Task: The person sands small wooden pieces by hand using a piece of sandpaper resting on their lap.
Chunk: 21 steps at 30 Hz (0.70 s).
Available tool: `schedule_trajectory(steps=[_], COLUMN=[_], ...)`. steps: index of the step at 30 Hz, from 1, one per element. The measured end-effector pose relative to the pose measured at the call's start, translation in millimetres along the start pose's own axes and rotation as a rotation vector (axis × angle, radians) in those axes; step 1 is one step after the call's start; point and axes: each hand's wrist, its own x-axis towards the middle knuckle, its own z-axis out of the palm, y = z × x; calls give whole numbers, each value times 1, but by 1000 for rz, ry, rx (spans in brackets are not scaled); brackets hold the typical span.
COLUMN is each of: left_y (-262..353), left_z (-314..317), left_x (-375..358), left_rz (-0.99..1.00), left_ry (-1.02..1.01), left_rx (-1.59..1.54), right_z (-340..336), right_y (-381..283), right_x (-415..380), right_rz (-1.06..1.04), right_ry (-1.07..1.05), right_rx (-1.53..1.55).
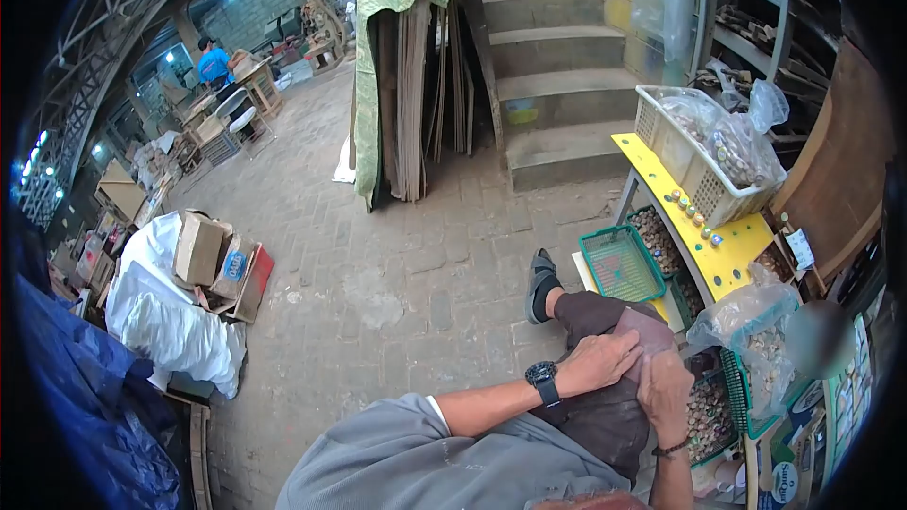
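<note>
My left hand (597, 364), with a black watch on its wrist, has its fingers closed on a reddish-brown sheet (646, 329) that lies over my knee. Close beside it, my right hand (665, 387) grips the lower right part of the same sheet; a dark bracelet circles that wrist. Whether anything small lies between the fingers is hidden. Beyond the knee stands an empty green basket (622, 264). A yellow bench (746, 244) to the right bears a row of small colourful pieces (696, 219).
A cream crate (701, 156) with bagged pieces sits on the bench. Green baskets (737, 397) of small pieces stand right of my leg. Concrete stairs (557, 47), covered boards (408, 94) and boxes (200, 250) stand farther off. A person in blue (215, 66) is far back left.
</note>
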Motion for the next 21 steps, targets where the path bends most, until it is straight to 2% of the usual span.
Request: schedule_trajectory(steps=[1,4,7,8,11,13,14,16,17,19,21], left_y=[-1,1,0,-4,-6,-2,1,1,0,0,3], left_z=[0,2,1,3,8,8,7,7,7,6,6], left_x=[1,5,1,-1,1,7,9,10,8,7,12], left_rz=[-10,20,6,4,-16,-30,-21,-58,-38,-39,-39], left_ry=[-3,14,34,56,39,7,25,2,15,-16,-30], left_rx=[-4,3,15,20,-44,-14,-20,15,-29,-31,-28], right_z=[3,17,11,8,5,11,11,8,6,4,14], right_y=[4,27,10,7,10,23,24,11,6,1,23], right_x=[-1,7,-2,-9,-2,3,4,2,-2,-9,-4], right_rz=[2,198,160,80,67,92,177,149,185,125,205], right_ry=[-9,77,45,-22,-64,-30,-9,61,32,1,-25], right_rx=[5,-53,-45,-24,-190,-287,-214,-150,-168,-173,-203])
